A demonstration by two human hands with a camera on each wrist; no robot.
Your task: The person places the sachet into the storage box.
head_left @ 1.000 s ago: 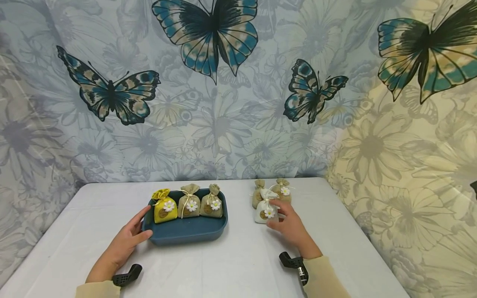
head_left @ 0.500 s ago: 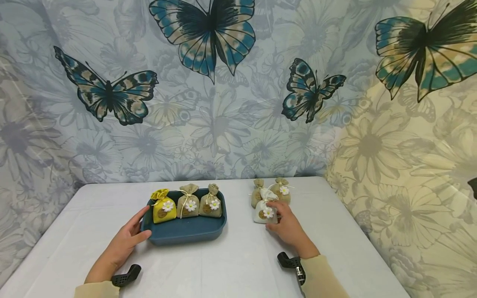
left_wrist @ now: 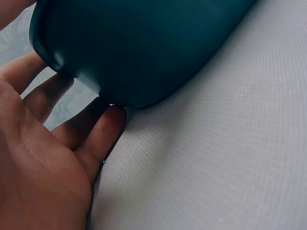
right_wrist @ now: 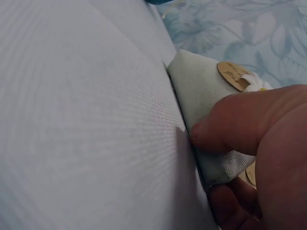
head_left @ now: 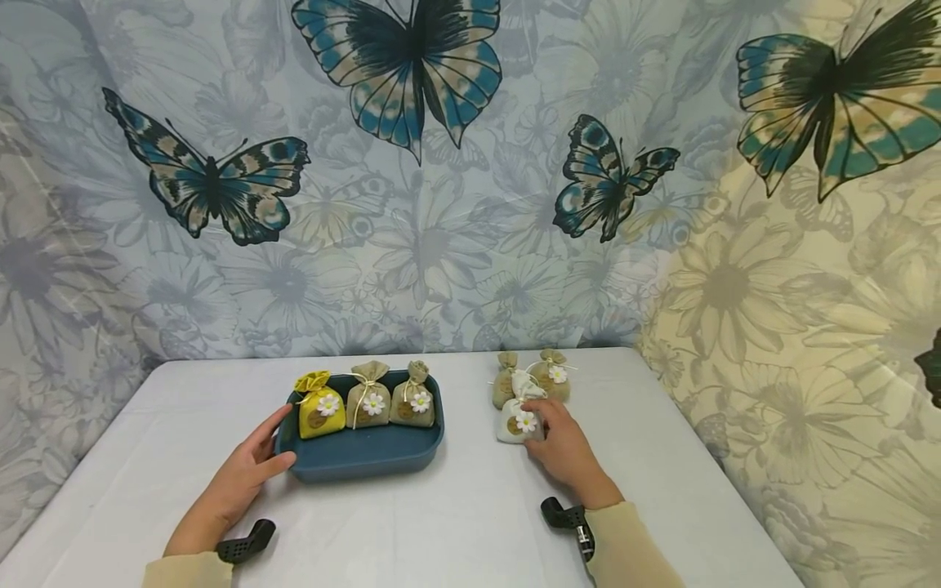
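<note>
In the head view my left hand (head_left: 238,482) rests against the left end of a dark blue tray (head_left: 360,467); the left wrist view shows its fingertips touching the tray's outer wall (left_wrist: 139,52). Within the tray, a yellow sachet (head_left: 321,412) and two beige sachets (head_left: 367,398) (head_left: 412,402) stand in a row along the back. My right hand (head_left: 569,457) grips a white drawstring sachet (head_left: 515,408) from its right side, bottom on the table. Up close, the thumb lies on the sachet (right_wrist: 196,79), with other fingers partly hidden behind it.
Two more beige sachets (head_left: 503,390) (head_left: 553,385) stand just behind the white one. A white cloth covers the table (head_left: 412,531). Behind it hangs a butterfly-patterned backdrop (head_left: 441,269).
My right hand has moved in slightly and tightened on the white sachet, which leans a little. My left hand stays against the tray. The head view has shifted slightly.
</note>
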